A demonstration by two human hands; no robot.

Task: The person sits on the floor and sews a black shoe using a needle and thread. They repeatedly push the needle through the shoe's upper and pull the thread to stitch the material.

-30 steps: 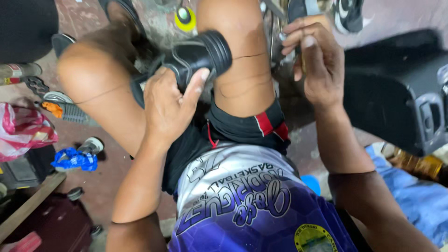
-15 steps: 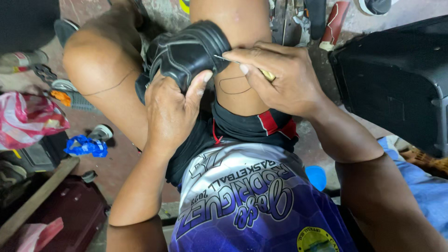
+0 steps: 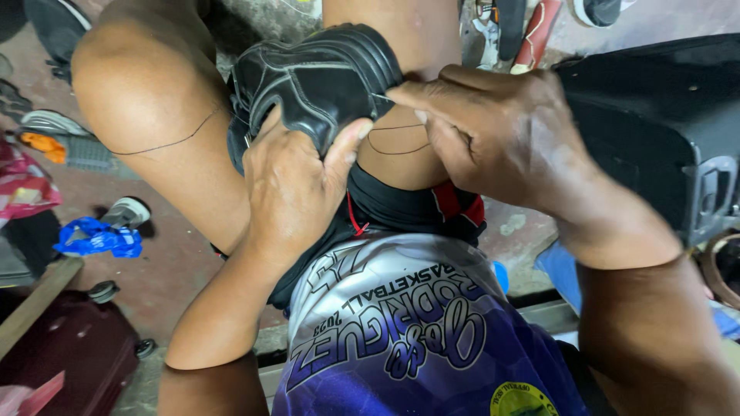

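The left hand [image 3: 297, 185] clamps a black leather shoe with a ridged rubber sole [image 3: 316, 77], fingers wrapped under it and thumb pressed up along its right side, bracing it between the bare knees at the far middle of the scene, probably so it cannot twist. From the right comes the right hand [image 3: 493, 135], fingertips pressed together at the sole's edge, pinching what looks like a thin needle or thread end; it is too fine to tell which. A dark thread [image 3: 166, 142] trails across the left thigh, slack. Below, the reddish concrete floor [image 3: 166, 266] is cluttered: a crumpled blue plastic wrapper [image 3: 99, 237] at the left, a maroon suitcase [image 3: 65, 350] near left, and a black moulded case [image 3: 655, 115] hard against the right arm.
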